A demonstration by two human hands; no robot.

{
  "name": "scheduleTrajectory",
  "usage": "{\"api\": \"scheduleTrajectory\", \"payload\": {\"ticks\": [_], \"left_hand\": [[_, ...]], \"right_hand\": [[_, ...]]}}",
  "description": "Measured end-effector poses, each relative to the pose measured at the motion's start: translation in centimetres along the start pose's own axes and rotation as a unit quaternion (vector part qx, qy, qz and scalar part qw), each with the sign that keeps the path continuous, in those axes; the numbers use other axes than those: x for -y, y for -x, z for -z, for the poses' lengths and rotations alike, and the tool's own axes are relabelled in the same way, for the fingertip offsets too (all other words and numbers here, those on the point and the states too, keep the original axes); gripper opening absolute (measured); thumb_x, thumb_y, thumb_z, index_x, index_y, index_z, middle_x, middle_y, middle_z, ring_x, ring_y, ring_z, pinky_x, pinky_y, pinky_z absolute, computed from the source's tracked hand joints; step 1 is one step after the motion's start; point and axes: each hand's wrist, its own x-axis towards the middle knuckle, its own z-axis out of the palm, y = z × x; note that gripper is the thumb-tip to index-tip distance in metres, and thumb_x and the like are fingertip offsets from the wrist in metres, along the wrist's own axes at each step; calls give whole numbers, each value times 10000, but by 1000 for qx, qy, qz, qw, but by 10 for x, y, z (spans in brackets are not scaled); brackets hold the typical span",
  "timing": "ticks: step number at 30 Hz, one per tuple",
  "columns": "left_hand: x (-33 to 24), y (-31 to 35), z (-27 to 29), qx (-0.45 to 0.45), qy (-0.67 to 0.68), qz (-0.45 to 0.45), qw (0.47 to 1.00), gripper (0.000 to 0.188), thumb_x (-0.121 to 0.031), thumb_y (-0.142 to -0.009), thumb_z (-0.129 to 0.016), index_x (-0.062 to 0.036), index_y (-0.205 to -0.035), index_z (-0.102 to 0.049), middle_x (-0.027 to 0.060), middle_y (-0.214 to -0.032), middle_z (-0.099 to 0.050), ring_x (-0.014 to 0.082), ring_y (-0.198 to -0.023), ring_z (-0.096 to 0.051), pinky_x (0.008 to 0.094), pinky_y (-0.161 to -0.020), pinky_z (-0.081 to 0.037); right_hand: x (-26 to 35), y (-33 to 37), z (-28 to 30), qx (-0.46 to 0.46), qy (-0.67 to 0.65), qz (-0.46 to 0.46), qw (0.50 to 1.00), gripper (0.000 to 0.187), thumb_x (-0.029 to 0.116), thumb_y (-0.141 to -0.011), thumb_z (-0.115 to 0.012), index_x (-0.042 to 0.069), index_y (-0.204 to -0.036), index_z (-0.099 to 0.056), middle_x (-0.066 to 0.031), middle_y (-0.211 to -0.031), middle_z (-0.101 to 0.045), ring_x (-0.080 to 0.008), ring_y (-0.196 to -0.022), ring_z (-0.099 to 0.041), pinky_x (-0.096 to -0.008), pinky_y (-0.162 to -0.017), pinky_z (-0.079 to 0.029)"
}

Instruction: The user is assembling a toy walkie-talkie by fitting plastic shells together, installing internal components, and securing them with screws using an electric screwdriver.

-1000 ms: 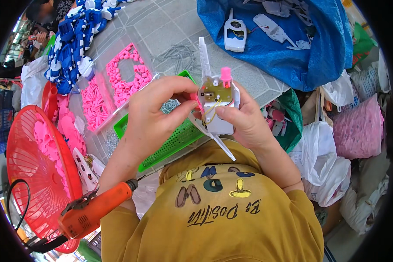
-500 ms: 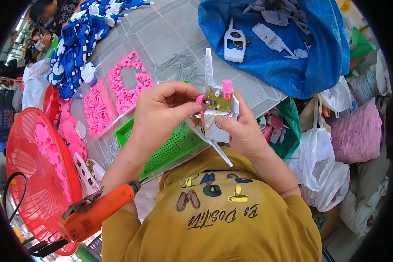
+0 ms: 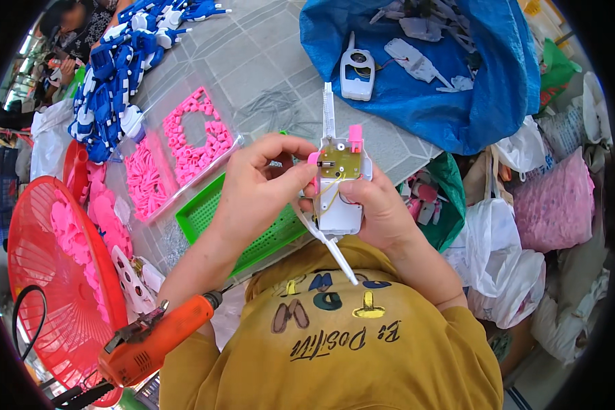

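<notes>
My right hand (image 3: pixel 383 208) holds an opened white toy walkie-talkie (image 3: pixel 338 219) over my lap, thumb pressed on its casing. Inside it shows a yellowish circuit board (image 3: pixel 350 164) with thin yellow wires. A pink knob (image 3: pixel 355 133) stands at the board's upper right corner. My left hand (image 3: pixel 260 174) is closed at the board's left side, its thumb and forefinger pinching a small pink plastic piece (image 3: pixel 313 158) against the edge. A second white shell part with an antenna (image 3: pixel 342 260) hangs below; most of it is hidden behind the hands.
On the table are a green perforated basket (image 3: pixel 191 217), trays of pink parts (image 3: pixel 197 137) and blue-white toys (image 3: pixel 106 89). A blue bag (image 3: pixel 417 113) holds more white shells. An orange power screwdriver (image 3: pixel 157 338) hangs at lower left, beside a red basket (image 3: pixel 37 273). Another person sits far left.
The toy is now held more upright, its hanging antenna shifted slightly lower. Both hands keep their holds. The whole view has shifted a little.
</notes>
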Motion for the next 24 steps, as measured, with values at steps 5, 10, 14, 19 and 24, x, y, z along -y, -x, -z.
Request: {"api": "scheduleTrajectory", "payload": {"ticks": [5,10,14,19,24], "left_hand": [[-1,4,-1,15,0,-41,999,126,46,-850,-673,45,-975,-691,96,-983,-623,149,-796,-648,260,-690,-533],[0,8,-3,-17,-80,-116,990,150,-30,-801,-738,-4,-949,-746,92,-978,-658,141,-838,-645,245,-711,-509],[0,7,-3,-17,-84,-135,987,148,-28,-803,-737,-1,-949,-743,91,-984,-656,137,-827,-643,245,-700,-516],[-1,8,-5,-4,-15,-77,997,127,-8,-847,-701,32,-967,-715,84,-1059,-605,131,-785,-654,240,-664,-548],[1,7,-8,3,-4,-60,998,116,6,-865,-675,39,-976,-685,80,-1078,-586,125,-770,-650,240,-645,-560]], "right_hand": [[-9,6,5,-8,64,96,993,613,50,-888,-560,76,-1442,-301,-153,-1235,-587,-256,-1088,-639,-426,-958,-518],[-12,9,11,26,129,152,980,636,24,-888,-550,78,-1458,-273,-143,-1296,-544,-254,-1156,-600,-424,-1015,-470],[-12,8,11,31,172,168,970,617,12,-890,-538,86,-1444,-276,-144,-1290,-539,-263,-1162,-591,-419,-1015,-464],[-10,7,9,55,136,145,979,608,12,-893,-532,99,-1435,-271,-145,-1242,-562,-255,-1128,-603,-415,-989,-481],[-10,9,4,40,117,124,985,610,15,-898,-523,100,-1442,-261,-144,-1182,-592,-236,-1083,-620,-395,-952,-504]]}}
